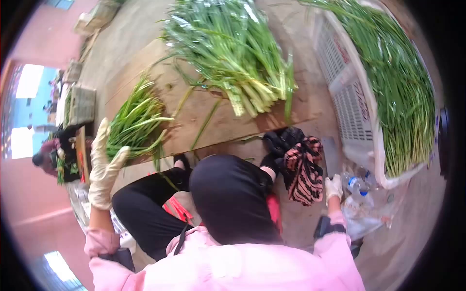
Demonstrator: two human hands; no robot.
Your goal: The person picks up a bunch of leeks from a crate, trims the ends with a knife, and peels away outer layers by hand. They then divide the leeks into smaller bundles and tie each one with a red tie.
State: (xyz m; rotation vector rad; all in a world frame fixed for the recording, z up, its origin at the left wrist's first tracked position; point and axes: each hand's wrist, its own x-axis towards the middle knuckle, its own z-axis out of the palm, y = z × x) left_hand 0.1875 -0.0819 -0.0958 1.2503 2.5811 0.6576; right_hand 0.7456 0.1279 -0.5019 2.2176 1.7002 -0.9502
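My left hand point(103, 170), in a pale glove, is raised at the left edge of a wooden board point(189, 121). Its thumb and fingers are apart, and nothing is in it. Beside it lies a small loose heap of green stalks point(136, 116) that look like chives. A larger bundle of the same long greens point(228, 53), partly under shiny clear plastic, rests farther back with its pale cut ends toward me. Low on the right, my gloved right hand point(334, 187) is closed at the lower end of a broad grey blade, apparently a cleaver point(332, 156); its handle is hidden.
At the right stands a white plastic crate point(347, 92) full of long greens. Plastic bottles point(357, 185) and clear bags lie below it. Patterned cloth point(305, 169) sits by my knee. Another person point(48, 155) and a grey crate point(81, 104) are at the far left.
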